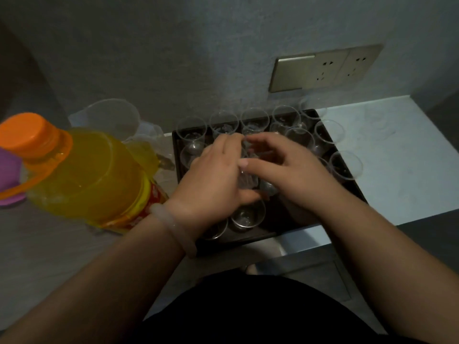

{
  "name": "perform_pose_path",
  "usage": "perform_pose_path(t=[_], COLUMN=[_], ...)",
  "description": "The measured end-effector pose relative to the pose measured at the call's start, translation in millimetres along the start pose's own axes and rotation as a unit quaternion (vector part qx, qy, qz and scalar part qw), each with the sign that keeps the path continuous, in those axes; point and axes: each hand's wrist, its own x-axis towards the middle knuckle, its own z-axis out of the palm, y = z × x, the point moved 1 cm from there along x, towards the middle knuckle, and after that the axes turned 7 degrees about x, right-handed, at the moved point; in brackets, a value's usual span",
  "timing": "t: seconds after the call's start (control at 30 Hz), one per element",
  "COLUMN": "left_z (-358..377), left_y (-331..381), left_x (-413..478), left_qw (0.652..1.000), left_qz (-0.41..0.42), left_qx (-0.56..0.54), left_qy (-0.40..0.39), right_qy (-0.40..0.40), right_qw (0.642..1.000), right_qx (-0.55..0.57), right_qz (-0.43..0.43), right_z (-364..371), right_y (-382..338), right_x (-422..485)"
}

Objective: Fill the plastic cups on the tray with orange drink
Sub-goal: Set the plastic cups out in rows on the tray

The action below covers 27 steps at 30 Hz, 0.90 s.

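A dark rectangular tray (175, 155) sits on the counter with several clear plastic cups (254, 120) standing upright in rows, all without drink. Both hands are over the middle of the tray. My left hand (213, 175) grips a stack of clear cups (248, 181) held over the tray's middle. My right hand (285, 170) touches the same stack from the right, fingers curled on its top. A large bottle of orange drink (84, 175) with an orange cap stands left of the tray, capped.
A clear plastic jug (111, 117) and crumpled plastic wrap lie behind the bottle. A purple object (10, 177) is at the far left edge. A wall socket panel (323, 68) is above the tray. The counter's front edge runs just below the tray.
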Motion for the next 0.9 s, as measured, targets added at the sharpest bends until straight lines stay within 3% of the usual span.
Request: perform_pose_path(t=[0.23,0.37,0.57,0.73,0.9], left_z=[7.3,7.6,4.7,-0.6,3.4], left_y=[8.7,13.3,13.9,0.1,-15.6], left_x=[7.7,8.4,4.8,7.6,14.3], left_qw=[0.999,0.998,0.998,0.997,0.998], left_qz=[0.016,0.022,0.041,0.033,0.013], left_qx=[0.001,0.002,-0.009,0.020,0.043], left_qy=[0.031,0.063,0.053,0.062,0.047], right_qy=[-0.004,0.059,0.000,0.106,0.191], right_qw=[1.000,0.995,0.999,0.989,0.981], right_qx=[0.018,0.081,0.032,0.103,0.017], right_qz=[0.018,0.013,0.009,0.012,-0.010], right_z=[-17.9,-27.4,-20.2,-26.1,-45.9], right_y=[10.6,17.1,13.0,9.1,2.6], right_x=[1.2,-1.0,-7.5,-8.4,-21.6])
